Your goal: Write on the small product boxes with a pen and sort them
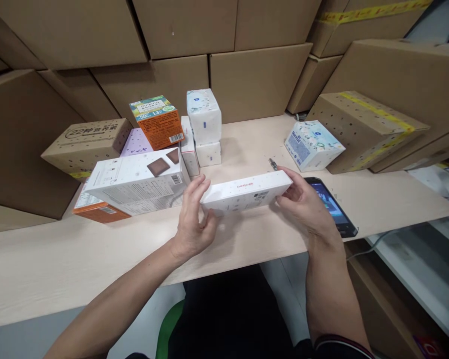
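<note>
Bare forearms (132, 289) are reaching over the table's (41, 269) front edge. The left hand (195, 219), loosely curled, is holding one end of a slim white box (247, 193), the right hand (303, 202) pinching the other; the box's long axis is running between them, parallel to that edge.

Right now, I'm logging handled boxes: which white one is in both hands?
The slim white box with red lettering: the left hand grips one end, the right hand the other. Others, like the box picturing brown squares, aren't held.
</note>
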`<state>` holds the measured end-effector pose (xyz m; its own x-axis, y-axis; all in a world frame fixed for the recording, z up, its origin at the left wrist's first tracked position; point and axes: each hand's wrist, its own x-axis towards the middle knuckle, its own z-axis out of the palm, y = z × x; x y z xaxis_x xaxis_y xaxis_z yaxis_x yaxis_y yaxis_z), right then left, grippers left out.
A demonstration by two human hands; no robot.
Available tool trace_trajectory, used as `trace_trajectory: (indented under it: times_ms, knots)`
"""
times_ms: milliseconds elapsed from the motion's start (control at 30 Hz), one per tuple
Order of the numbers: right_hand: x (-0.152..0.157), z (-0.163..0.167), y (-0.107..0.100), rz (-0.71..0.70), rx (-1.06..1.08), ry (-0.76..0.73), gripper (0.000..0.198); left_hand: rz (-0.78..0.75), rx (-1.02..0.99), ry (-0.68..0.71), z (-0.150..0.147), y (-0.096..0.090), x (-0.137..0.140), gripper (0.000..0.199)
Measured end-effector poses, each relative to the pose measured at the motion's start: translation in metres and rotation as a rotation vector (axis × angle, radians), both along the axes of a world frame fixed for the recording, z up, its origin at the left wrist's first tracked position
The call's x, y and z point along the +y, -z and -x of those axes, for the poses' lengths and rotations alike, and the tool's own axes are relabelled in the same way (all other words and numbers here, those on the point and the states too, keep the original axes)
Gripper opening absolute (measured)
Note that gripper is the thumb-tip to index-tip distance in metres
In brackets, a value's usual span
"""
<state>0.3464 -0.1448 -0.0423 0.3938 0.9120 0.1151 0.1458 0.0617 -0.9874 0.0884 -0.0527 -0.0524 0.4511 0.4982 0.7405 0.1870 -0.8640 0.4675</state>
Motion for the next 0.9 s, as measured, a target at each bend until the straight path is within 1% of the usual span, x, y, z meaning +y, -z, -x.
trace_trajectory:
  times_ms: [167, 267, 333, 433, 500, 533, 667, 800, 900]
  knots:
    - [-0.003, 0.003, -0.003, 0.003, 0.012, -0.031, 0.07, 0.119, -0.01, 0.002, 0.001, 0.005, 0.002, 0.073]
    - [-0.004, 0.001, -0.003, 0.004, 0.025, -0.03, 0.073, 0.153, 0.005, -0.017, 0.001, 0.007, 0.002, 0.074]
    - [-0.003, -0.002, -0.001, 0.0, 0.006, 0.014, 0.072, 0.148, 0.029, -0.035, 0.001, 0.005, 0.001, 0.074]
    - [0.0, -0.007, 0.001, -0.011, -0.068, 0.165, 0.059, 0.135, 0.079, -0.092, 0.001, 0.001, -0.001, 0.075]
    - [0.001, -0.008, 0.002, -0.009, -0.12, 0.24, 0.052, 0.118, 0.113, -0.139, 0.001, -0.002, -0.002, 0.075]
    - [0.001, -0.008, 0.002, -0.004, -0.137, 0.25, 0.05, 0.107, 0.132, -0.159, 0.001, -0.003, -0.003, 0.075]
    - [0.001, -0.006, 0.003, 0.014, -0.148, 0.21, 0.047, 0.039, 0.168, -0.205, 0.001, -0.008, -0.003, 0.074]
    - [0.0, -0.006, 0.005, -0.002, -0.144, 0.194, 0.042, -0.107, 0.163, -0.212, 0.001, -0.01, -0.002, 0.077]
    - [0.001, -0.007, 0.005, -0.003, -0.201, 0.213, 0.041, -0.192, 0.197, -0.197, 0.001, -0.01, -0.002, 0.075]
